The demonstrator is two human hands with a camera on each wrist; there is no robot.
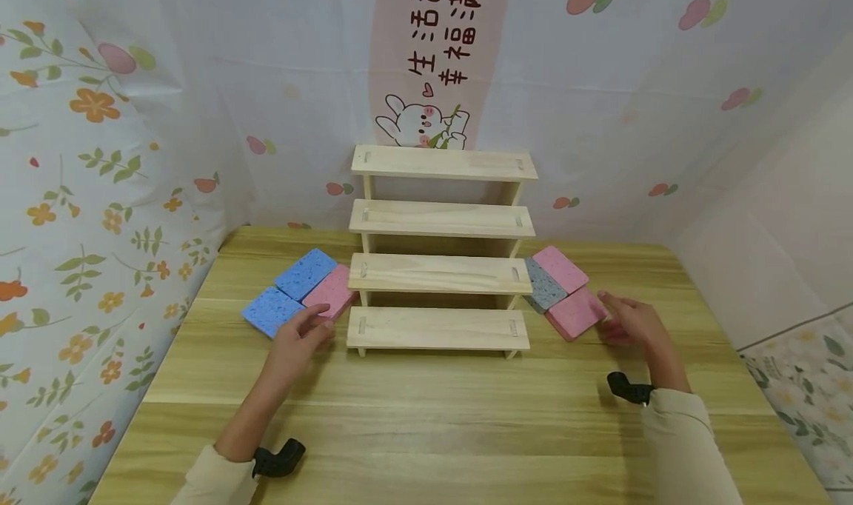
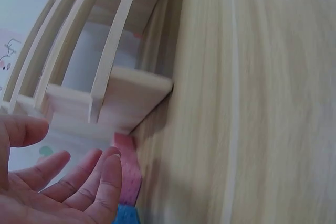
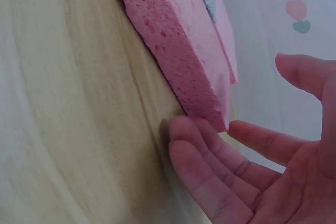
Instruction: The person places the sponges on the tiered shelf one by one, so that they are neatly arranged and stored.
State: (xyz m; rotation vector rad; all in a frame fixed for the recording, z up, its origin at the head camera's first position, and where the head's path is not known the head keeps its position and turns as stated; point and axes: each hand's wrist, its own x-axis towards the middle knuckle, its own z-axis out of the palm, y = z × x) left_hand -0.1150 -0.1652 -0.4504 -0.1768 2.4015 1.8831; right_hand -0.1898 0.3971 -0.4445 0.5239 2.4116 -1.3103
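My left hand (image 1: 298, 342) hovers over the near side of a pink sponge (image 1: 331, 289), its fingers loosely bent and holding nothing. Two blue sponges, one farther back (image 1: 306, 273) and one at the left (image 1: 272, 311), lie against that pink one. On the other side, my right hand (image 1: 633, 321) is beside the nearer pink sponge (image 1: 574, 314), fingers spread and relaxed. In the right wrist view, its fingertips are at the end of this pink sponge (image 3: 173, 51); whether they touch is unclear. A grey sponge (image 1: 545, 284) and another pink sponge (image 1: 561, 268) adjoin it.
A wooden four-step shelf (image 1: 437, 328) stands between the two sponge groups, near the back of the wood-grain table (image 1: 440, 423). Patterned cloth (image 1: 280, 98) hangs behind and at the left. A black wrist mount (image 1: 280, 459) sticks out from the left wrist, another (image 1: 628, 388) from the right.
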